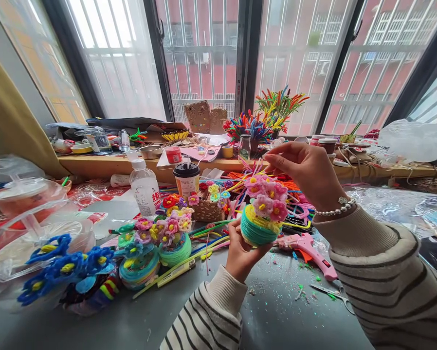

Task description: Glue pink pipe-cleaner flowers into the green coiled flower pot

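My left hand (240,253) is wrapped round a small flower pot (259,227) wound with turquoise and yellow pipe cleaners, lifted above the grey table. Pink pipe-cleaner flowers (265,197) with yellow centres fill its top. Just above them, my right hand (295,163) is closed in a pinch, thumb against fingers. Whatever sits between those fingertips is too small to make out. A pink glue gun (315,250) lies on the table to the right of the pot. Below it rest scissors (335,294) among coloured scraps.
Finished-looking flower pots (174,249) and blue pipe-cleaner flowers (67,262) stand at left. A utility knife (176,273) lies beside them. Behind are a plastic bottle (144,189), a lidded cup (187,180) and loose pipe cleaners (302,209). A cluttered windowsill (131,165) runs along the back.
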Demonstrator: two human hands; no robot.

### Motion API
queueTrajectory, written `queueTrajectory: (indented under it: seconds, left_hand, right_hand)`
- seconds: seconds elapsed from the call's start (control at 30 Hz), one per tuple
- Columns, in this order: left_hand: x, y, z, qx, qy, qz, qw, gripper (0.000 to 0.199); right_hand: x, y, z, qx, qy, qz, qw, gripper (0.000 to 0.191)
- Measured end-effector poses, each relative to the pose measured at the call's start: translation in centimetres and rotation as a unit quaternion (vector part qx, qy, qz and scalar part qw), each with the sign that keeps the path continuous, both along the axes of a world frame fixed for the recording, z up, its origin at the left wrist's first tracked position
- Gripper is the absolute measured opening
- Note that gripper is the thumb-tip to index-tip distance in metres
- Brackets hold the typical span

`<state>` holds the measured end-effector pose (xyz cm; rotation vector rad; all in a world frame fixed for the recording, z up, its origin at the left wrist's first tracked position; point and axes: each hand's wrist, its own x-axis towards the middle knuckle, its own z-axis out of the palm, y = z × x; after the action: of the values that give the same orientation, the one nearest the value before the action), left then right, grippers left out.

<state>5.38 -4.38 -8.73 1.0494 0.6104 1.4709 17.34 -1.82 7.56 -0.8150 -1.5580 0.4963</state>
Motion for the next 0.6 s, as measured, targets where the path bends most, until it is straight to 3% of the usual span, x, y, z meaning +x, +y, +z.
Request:
queueTrajectory:
  seconds: [0.33,0.6]
  left_hand:
    - [0.5,-0.5,0.7,-0.013,-0.006,0.023,1.0,0.061]
    - [0.4,-0.5,0.8,-0.014,-0.013,0.031,0.999,0.062]
  right_hand:
    - [1.1,-0.4,-0.1,0.011,-0.02,0.003,1.0,0.019]
    - [1.5,-1.1,-0.4,-0.033,-0.008,0.002,0.999,0.023]
